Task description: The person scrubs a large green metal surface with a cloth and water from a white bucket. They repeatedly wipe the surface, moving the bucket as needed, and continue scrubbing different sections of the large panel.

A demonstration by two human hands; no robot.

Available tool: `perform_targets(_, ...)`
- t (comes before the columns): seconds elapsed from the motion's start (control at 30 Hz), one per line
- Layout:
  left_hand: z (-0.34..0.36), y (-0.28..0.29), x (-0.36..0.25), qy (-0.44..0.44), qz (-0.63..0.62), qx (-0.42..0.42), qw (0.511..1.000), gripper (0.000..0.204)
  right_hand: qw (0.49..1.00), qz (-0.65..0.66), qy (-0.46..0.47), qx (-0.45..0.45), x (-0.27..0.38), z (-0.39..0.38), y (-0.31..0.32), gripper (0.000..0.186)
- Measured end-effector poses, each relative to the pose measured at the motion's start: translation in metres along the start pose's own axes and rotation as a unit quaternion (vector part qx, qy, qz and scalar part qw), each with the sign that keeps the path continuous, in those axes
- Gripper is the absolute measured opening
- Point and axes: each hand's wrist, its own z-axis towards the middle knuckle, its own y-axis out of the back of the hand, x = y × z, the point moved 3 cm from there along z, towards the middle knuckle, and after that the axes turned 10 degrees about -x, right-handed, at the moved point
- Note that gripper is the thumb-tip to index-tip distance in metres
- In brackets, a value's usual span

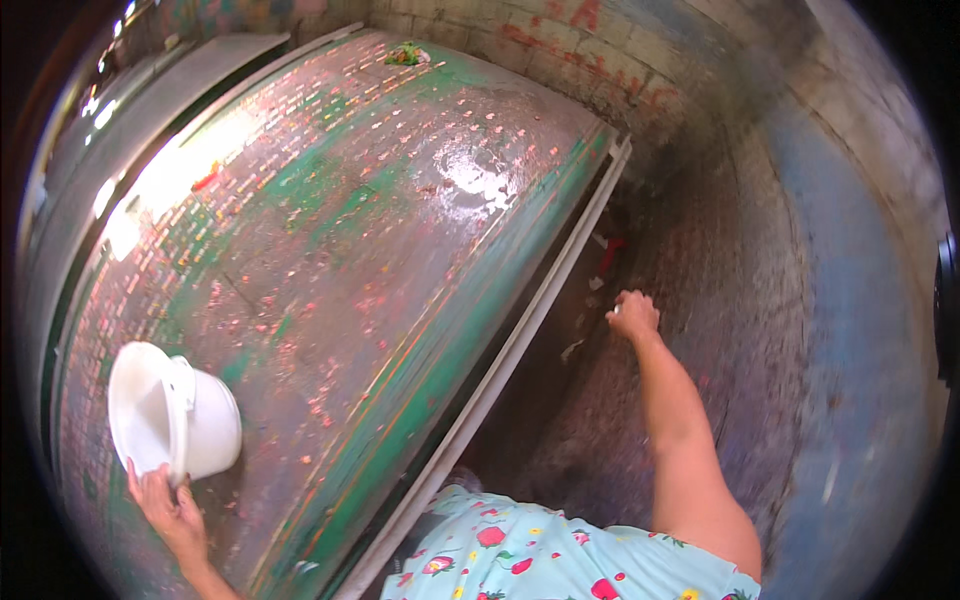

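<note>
- Light blue shirt [520, 555] with red fruit on it is closest.
- White bucket [212, 425] is at the left, on the wet green and gray desk [330, 290].
- Left hand [166, 505] grips the bucket's rim.
- Right hand [634, 314] is out over the floor [720, 340], fingers bent; I can't tell if it holds something.
- Small bits dot the desk, and a green and orange clump [406, 55] sits at its far end.
</note>
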Motion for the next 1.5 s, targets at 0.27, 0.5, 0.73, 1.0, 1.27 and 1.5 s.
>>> perform_targets(0.27, 0.099, -0.063, -0.132, 0.036, -0.032, 0.032, 0.998, 0.03, 0.997, -0.026, -0.051, 0.05, -0.085, 0.148, -0.019, 0.052)
perform_targets(0.5, 0.145, -0.109, -0.247, 0.101, -0.001, 0.019, 0.995, 0.03, 0.994, 0.006, -0.075, 0.073, -0.133, 0.306, -0.045, 0.048)
perform_targets(0.73, 0.191, -0.165, -0.381, 0.174, 0.106, -0.017, 0.979, 0.031, 0.99, 0.111, -0.074, 0.041, -0.191, 0.531, -0.094, 0.042)
perform_targets(1.0, 0.222, -0.199, -0.461, 0.234, 0.182, 0.007, 0.955, 0.035, 0.88, 0.414, 0.139, -0.186, -0.135, 0.751, -0.008, 0.04)
perform_targets(1.27, 0.219, -0.244, -0.441, 0.268, 0.202, -0.016, 0.942, 0.036, 0.778, 0.427, 0.434, -0.154, 0.105, 0.659, 0.075, 0.034)
perform_targets(1.5, 0.216, -0.272, -0.469, 0.203, 0.332, -0.14, 0.911, 0.039, 0.689, 0.36, 0.612, -0.146, 0.243, 0.551, 0.091, 0.043)
